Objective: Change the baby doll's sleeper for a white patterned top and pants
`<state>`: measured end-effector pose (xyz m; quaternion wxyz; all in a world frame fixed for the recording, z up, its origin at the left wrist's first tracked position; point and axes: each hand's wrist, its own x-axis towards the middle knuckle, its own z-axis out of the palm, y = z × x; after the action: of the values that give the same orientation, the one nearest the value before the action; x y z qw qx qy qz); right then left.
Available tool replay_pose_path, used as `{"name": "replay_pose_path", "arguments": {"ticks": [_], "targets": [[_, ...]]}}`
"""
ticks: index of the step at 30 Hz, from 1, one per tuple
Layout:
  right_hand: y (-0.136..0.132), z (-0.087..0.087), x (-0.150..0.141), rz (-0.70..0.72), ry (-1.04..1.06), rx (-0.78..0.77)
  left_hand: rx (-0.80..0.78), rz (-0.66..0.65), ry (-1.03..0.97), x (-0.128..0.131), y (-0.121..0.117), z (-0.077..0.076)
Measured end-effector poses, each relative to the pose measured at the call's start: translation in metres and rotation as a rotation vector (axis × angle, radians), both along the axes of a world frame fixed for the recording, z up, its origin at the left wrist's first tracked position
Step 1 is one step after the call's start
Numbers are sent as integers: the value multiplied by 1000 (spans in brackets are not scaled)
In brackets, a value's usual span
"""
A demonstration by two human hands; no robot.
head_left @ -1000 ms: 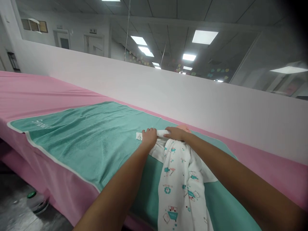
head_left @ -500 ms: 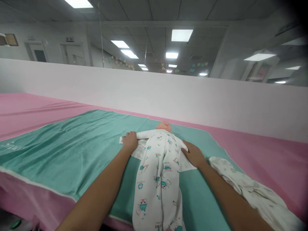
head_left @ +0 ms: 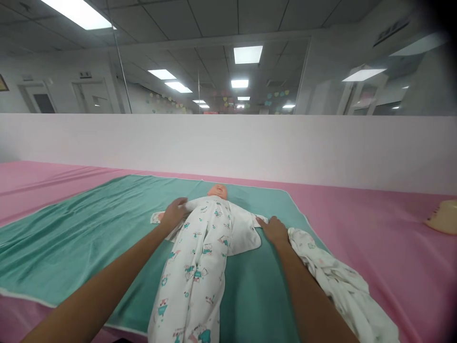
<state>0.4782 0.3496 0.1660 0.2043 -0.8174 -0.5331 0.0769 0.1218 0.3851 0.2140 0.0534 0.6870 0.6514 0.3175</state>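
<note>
Shifting outward from doll (head_left: 217, 192), right hand (head_left: 277, 231) touches cuff (head_left: 263, 218), fingers narrow; left hand (head_left: 173, 214) moved inward over sleeve (head_left: 193, 204), grip unclear; sleeves look spread.

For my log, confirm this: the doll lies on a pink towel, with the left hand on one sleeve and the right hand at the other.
The head view shows that the towel is green, not pink; the doll lies on it, left hand on one sleeve, right hand at the other sleeve.

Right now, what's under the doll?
A green towel shows on both sides of the doll, with a pink cover beneath the towel. The doll's back and whatever lies directly beneath it are hidden.
</note>
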Motion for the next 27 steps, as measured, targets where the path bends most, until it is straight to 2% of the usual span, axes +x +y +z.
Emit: {"name": "replay_pose_path", "arguments": {"ticks": [2,4,5,6,9,11,14,18,21,24,27], "targets": [[-1,2,2,11,62,-23,-38,-138,20,35,0,20],[-2,3,4,9,113,-27,-83,-297,252,74,1,34],[-2,2,5,11,126,-20,-124,-371,412,93,3,38],[-2,1,6,18,131,-5,-142,-409,483,109,5,40],[-1,-4,8,58,131,59,-176,-437,599,143,10,37],[1,-8,7,94,139,97,-206,-436,649,151,13,34],[3,-11,6,129,166,145,-245,-443,694,147,18,34],[2,-10,5,6,177,232,-300,-465,739,127,24,44],[0,-8,5,-64,169,231,-343,-404,766,118,28,47],[1,-6,3,-70,133,221,-329,-336,789,126,29,37],[3,-5,0,-41,103,204,-263,-363,808,148,27,16]]}}
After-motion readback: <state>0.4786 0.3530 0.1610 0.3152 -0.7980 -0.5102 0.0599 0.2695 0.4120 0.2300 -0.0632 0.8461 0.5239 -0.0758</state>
